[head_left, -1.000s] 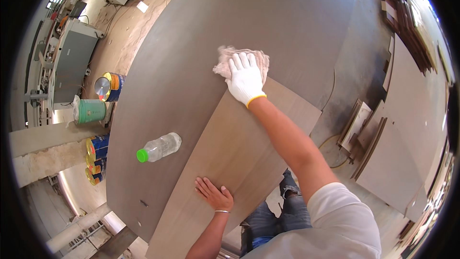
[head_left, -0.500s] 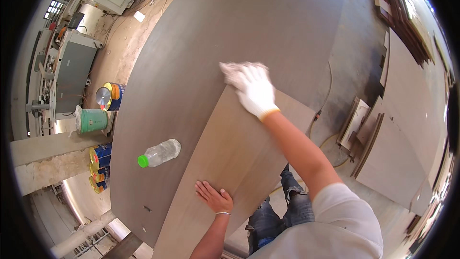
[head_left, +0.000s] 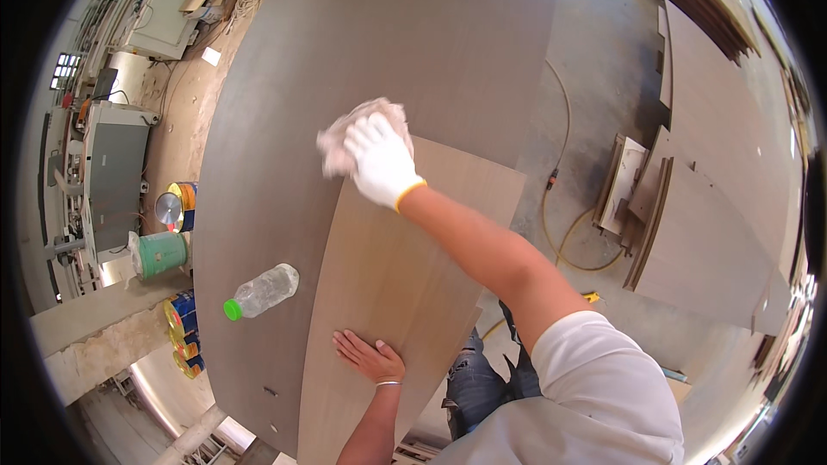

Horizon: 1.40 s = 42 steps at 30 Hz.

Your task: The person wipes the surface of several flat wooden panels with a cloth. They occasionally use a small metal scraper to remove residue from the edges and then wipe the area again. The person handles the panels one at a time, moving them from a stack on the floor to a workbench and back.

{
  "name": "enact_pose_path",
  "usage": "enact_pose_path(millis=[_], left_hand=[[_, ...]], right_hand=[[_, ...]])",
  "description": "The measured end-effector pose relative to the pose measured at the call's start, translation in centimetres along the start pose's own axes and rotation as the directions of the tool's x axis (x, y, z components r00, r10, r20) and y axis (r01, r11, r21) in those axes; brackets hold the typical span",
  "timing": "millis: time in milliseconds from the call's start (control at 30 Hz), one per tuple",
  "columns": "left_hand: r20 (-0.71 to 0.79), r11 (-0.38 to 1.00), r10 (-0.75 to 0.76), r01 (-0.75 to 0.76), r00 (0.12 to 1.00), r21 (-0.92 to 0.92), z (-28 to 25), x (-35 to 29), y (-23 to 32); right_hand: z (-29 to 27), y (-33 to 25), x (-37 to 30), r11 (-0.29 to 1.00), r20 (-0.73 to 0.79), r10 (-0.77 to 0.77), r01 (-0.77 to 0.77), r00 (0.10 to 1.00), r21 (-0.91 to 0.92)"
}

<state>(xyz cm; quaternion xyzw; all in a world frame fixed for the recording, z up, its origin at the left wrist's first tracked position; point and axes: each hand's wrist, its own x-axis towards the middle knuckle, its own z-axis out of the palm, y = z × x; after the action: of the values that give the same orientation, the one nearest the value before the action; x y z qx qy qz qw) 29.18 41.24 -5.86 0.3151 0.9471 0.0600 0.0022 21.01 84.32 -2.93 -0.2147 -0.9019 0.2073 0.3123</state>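
Right arm stretched far forward, gloved right hand point(head_left: 379, 160) pressed palm down, bare left hand point(head_left: 366, 356) flat, fingers spread, close to the body

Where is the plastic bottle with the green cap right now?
The plastic bottle lies on its side on the big dark board, on the person's left, just left of the lighter board and above the bare left hand.

Pale pinkish rag point(head_left: 357, 125) under a white glove with a yellow cuff point(head_left: 379, 162) — light tan panel point(head_left: 405, 275) on dark grey-brown board point(head_left: 388, 43); green-capped clear bottle point(head_left: 261, 291) at lower left
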Motion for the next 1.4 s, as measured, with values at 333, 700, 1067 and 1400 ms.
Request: enact_pose_path(millis=[333, 700, 1067, 1400], left_hand=[[0.02, 1.0, -0.014, 0.014, 1.0, -0.003, -0.4, -0.2, 0.2], [0.01, 1.0, -0.006, 0.006, 1.0, 0.017, -0.6, -0.1, -0.5], [0.024, 1.0, -0.029, 0.029, 0.999, 0.004, -1.2, -0.1, -0.4], [0.019, 0.999, -0.044, 0.044, 0.999, -0.029, -1.7, 0.0, -0.2]], right_hand=[[-14.7, 2.5, -14.6, 0.867, -0.079, 0.417, -0.422, 0.906, -0.263], [-14.7, 1.0, -14.2, 0.895, -0.006, 0.357, -0.344, 0.934, -0.284], [-11.6, -3.7, -15.0, 0.969, 0.339, 0.229, -0.181, 0.913, -0.168], [2.5, -3.9, 1.5, 0.994, 0.202, -0.087, 0.098, 0.975, -0.045]])
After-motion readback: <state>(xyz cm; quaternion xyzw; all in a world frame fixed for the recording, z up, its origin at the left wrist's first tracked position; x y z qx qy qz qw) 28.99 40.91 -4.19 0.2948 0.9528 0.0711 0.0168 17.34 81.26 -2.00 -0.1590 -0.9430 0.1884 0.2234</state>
